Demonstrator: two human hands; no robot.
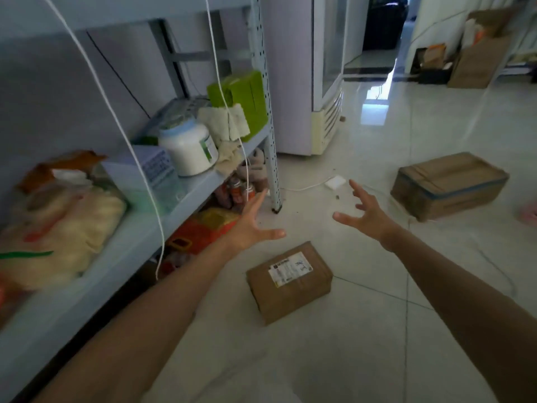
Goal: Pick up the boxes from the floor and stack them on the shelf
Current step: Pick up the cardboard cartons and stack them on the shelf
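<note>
A small brown cardboard box (pixel 290 283) with a white label lies on the tiled floor, just below and between my hands. A larger brown box (pixel 447 184) with a blue strap sits on the floor further right. My left hand (pixel 250 225) hovers open above the small box's left side, fingers spread. Spread the same way, my right hand (pixel 369 212) is empty above and to the right of the small box. Neither hand touches a box. The grey metal shelf (pixel 122 245) runs along the left.
The shelf holds a white jar (pixel 189 146), a green package (pixel 247 97), cloths, a clear bin and a bagged bundle (pixel 58 228). White cords hang in front of it. A fridge (pixel 305 74) stands behind; a white adapter (pixel 334 181) and cable lie on the floor.
</note>
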